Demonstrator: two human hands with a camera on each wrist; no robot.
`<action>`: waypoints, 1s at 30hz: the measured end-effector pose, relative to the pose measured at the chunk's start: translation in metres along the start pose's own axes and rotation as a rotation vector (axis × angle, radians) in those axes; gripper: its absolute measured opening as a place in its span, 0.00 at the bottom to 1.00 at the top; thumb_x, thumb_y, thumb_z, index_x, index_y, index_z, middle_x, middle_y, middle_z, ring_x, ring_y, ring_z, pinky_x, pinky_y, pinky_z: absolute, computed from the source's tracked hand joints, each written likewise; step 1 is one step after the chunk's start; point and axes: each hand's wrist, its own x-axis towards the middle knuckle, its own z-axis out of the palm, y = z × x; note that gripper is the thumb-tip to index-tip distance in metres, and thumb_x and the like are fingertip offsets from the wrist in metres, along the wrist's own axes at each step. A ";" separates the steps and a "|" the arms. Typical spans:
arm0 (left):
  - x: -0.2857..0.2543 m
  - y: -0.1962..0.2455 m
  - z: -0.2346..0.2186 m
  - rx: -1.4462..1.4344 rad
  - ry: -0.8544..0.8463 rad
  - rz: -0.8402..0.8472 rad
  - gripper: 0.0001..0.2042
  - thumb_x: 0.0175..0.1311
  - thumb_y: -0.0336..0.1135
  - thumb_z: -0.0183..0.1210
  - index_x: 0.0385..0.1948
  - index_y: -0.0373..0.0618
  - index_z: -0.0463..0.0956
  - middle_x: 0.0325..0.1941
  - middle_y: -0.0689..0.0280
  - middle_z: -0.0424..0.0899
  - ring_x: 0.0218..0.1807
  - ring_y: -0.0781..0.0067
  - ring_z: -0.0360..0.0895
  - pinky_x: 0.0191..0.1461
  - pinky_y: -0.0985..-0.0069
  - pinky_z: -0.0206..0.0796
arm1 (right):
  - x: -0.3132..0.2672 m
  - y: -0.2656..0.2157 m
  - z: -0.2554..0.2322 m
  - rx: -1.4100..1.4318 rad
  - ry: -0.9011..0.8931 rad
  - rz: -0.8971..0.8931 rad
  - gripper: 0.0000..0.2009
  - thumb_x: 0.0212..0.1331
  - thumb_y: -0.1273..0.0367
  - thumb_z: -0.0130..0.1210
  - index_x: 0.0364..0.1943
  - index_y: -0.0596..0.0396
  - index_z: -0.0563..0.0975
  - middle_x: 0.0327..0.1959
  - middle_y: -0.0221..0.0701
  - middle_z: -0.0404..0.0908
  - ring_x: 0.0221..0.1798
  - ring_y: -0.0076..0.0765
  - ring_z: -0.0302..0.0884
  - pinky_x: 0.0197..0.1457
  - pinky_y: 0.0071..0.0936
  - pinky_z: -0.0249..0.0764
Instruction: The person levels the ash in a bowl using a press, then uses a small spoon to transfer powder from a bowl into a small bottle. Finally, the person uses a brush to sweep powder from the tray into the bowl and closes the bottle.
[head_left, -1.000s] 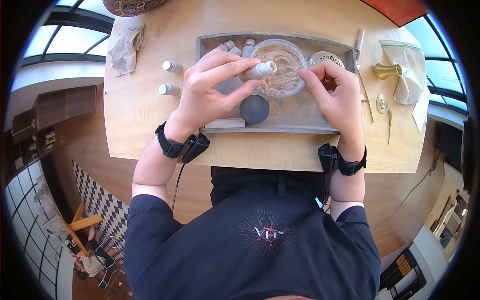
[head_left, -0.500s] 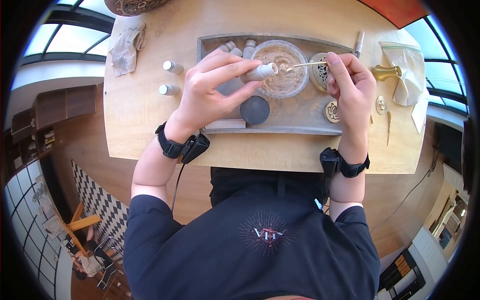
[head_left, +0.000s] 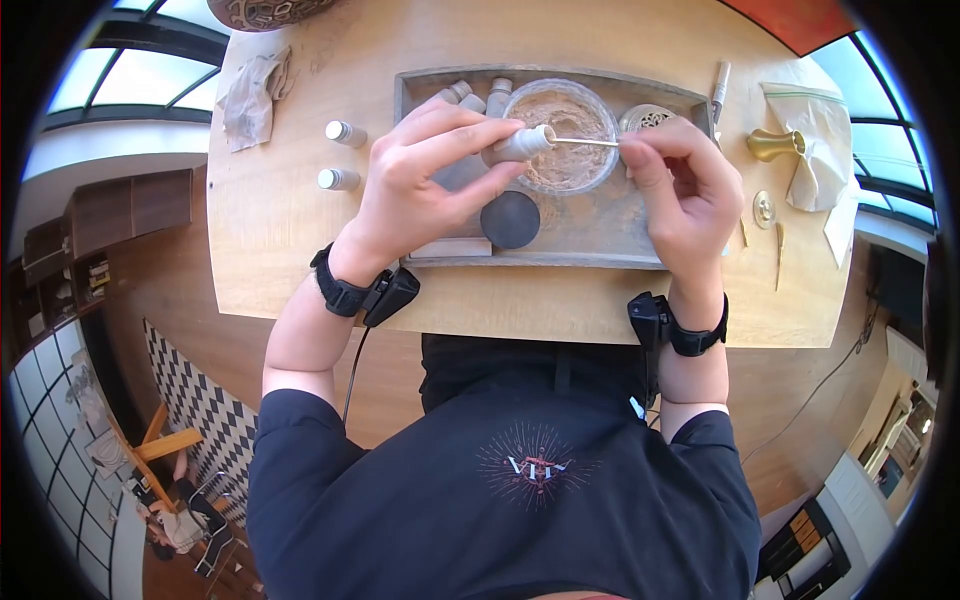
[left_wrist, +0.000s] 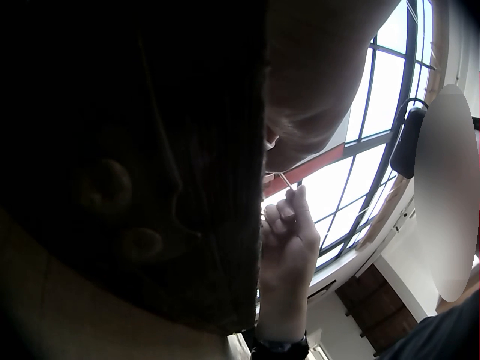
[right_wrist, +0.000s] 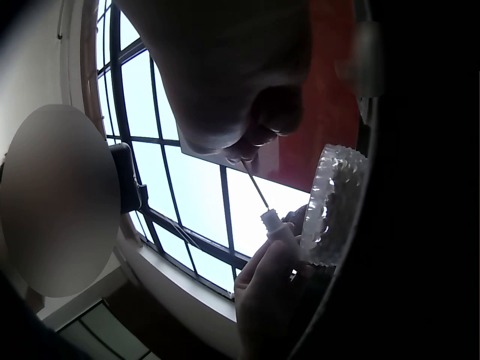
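In the head view my left hand (head_left: 425,170) pinches a small white bottle (head_left: 518,145), tilted with its uncapped mouth to the right, over the left edge of a clear bowl (head_left: 570,184) of pale brown powder. My right hand (head_left: 692,185) pinches a thin metal stick (head_left: 588,142) whose far end meets the bottle's mouth. The right wrist view shows the stick (right_wrist: 257,187) reaching down to the bottle neck (right_wrist: 271,219); whether its tip is inside, I cannot tell. Below the bottle lies a dark round disc (head_left: 509,219).
The bowl stands in a grey tray (head_left: 600,258) with several bottles and an ornate round metal piece (head_left: 646,117). Two capped bottles (head_left: 345,134) and a crumpled cloth (head_left: 252,105) lie left; a brass vessel (head_left: 775,144), small brass pieces and a plastic bag (head_left: 815,170) lie right.
The right hand first moved right, showing the stick over the powder, then came back left, bringing the stick's end to the bottle's mouth. The left hand and bottle have hardly moved.
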 end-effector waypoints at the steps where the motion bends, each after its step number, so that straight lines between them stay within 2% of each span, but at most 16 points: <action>1: 0.000 0.000 0.000 0.000 -0.001 -0.003 0.18 0.53 0.23 0.74 0.48 0.38 0.88 0.40 0.63 0.89 0.37 0.73 0.81 0.42 0.76 0.74 | 0.001 0.001 -0.002 -0.029 -0.018 -0.066 0.02 0.66 0.77 0.66 0.38 0.61 0.84 0.30 0.25 0.83 0.30 0.16 0.74 0.35 0.15 0.70; 2: 0.000 0.000 0.000 -0.001 -0.002 -0.006 0.18 0.52 0.23 0.74 0.48 0.38 0.88 0.40 0.63 0.89 0.37 0.73 0.81 0.42 0.76 0.74 | 0.001 0.002 -0.004 -0.059 -0.036 -0.133 0.02 0.66 0.77 0.66 0.39 0.61 0.84 0.30 0.26 0.84 0.30 0.16 0.74 0.35 0.16 0.71; 5: 0.000 0.000 -0.001 0.008 -0.001 -0.005 0.19 0.52 0.23 0.74 0.48 0.38 0.88 0.40 0.63 0.89 0.37 0.74 0.81 0.41 0.76 0.74 | -0.002 0.003 -0.007 0.066 0.109 -0.060 0.02 0.65 0.78 0.66 0.36 0.61 0.83 0.31 0.26 0.84 0.31 0.16 0.75 0.35 0.16 0.71; 6: -0.001 -0.001 -0.001 0.006 -0.002 -0.003 0.19 0.52 0.23 0.74 0.48 0.38 0.88 0.40 0.63 0.89 0.37 0.74 0.81 0.41 0.77 0.74 | -0.001 0.001 -0.008 0.040 0.159 -0.027 0.03 0.65 0.77 0.66 0.34 0.61 0.83 0.29 0.25 0.84 0.30 0.15 0.74 0.32 0.16 0.68; 9: -0.001 -0.002 -0.001 0.005 -0.003 -0.003 0.19 0.52 0.23 0.74 0.49 0.38 0.88 0.40 0.63 0.89 0.37 0.74 0.81 0.41 0.77 0.74 | 0.002 -0.002 -0.017 -0.090 0.128 0.094 0.04 0.64 0.76 0.66 0.32 0.60 0.83 0.25 0.23 0.82 0.26 0.14 0.72 0.28 0.16 0.64; 13: -0.001 -0.001 -0.001 0.003 0.002 -0.010 0.19 0.52 0.23 0.74 0.49 0.39 0.88 0.40 0.63 0.89 0.36 0.74 0.81 0.41 0.77 0.74 | 0.004 0.002 -0.023 -0.249 -0.054 0.096 0.05 0.62 0.74 0.67 0.31 0.59 0.83 0.20 0.23 0.78 0.21 0.14 0.68 0.26 0.17 0.62; 21: -0.001 0.000 -0.001 0.003 0.000 -0.019 0.19 0.52 0.23 0.74 0.49 0.38 0.88 0.40 0.63 0.89 0.36 0.74 0.81 0.41 0.77 0.74 | 0.005 0.001 -0.015 -0.246 -0.193 0.201 0.07 0.62 0.73 0.68 0.30 0.61 0.82 0.19 0.25 0.74 0.21 0.18 0.66 0.25 0.20 0.62; 24: -0.001 0.000 -0.001 0.008 -0.003 -0.027 0.19 0.52 0.23 0.74 0.49 0.38 0.88 0.40 0.63 0.89 0.36 0.74 0.81 0.41 0.77 0.74 | 0.004 0.000 -0.013 -0.258 -0.206 0.243 0.07 0.63 0.71 0.67 0.31 0.61 0.82 0.19 0.25 0.75 0.23 0.17 0.67 0.27 0.20 0.63; 27: -0.001 -0.001 -0.001 0.010 -0.007 -0.023 0.18 0.53 0.23 0.74 0.49 0.39 0.88 0.40 0.63 0.89 0.37 0.74 0.81 0.41 0.76 0.74 | 0.004 0.000 -0.011 -0.194 -0.162 0.386 0.08 0.66 0.70 0.66 0.32 0.61 0.82 0.19 0.22 0.75 0.24 0.16 0.68 0.28 0.20 0.64; 30: 0.000 -0.001 -0.001 0.007 -0.009 -0.010 0.18 0.53 0.23 0.74 0.48 0.39 0.88 0.40 0.63 0.89 0.37 0.74 0.81 0.41 0.76 0.74 | 0.003 0.007 -0.011 -0.036 -0.075 0.472 0.09 0.68 0.69 0.65 0.33 0.60 0.83 0.20 0.19 0.76 0.25 0.13 0.67 0.28 0.18 0.62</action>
